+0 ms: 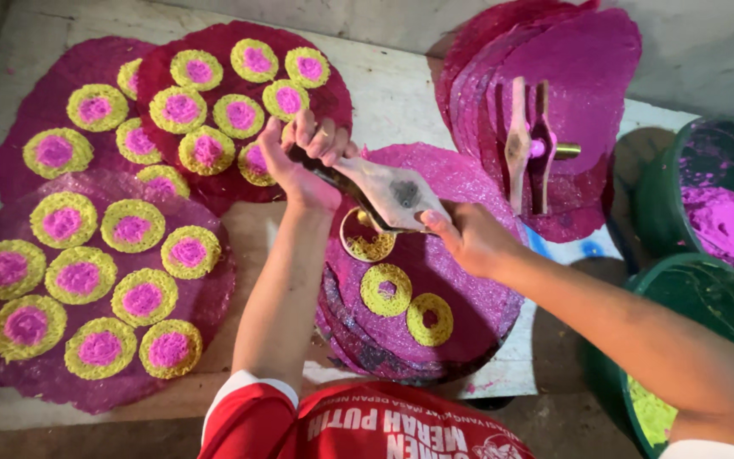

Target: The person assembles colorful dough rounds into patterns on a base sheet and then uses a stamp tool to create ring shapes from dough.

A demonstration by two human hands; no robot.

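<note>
Whitewashed wooden tabletop [401,93] carries magenta lacy discs. Left hand [303,161] closes its grip round the handle of a stiff, dough-smeared wooden press [388,194]; right hand [465,238] pinches its near end, above the central soft, fragile disc [435,289] bearing yellow-green rings [386,289].

Bare table strip [401,93] between decorated discs [214,110] and leaning magenta stack [588,68]; green tubs [690,280] rightward.

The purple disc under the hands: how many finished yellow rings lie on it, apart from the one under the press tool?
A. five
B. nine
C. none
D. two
D: two yellow rings lie on the purple disc, near the press tool.
</note>
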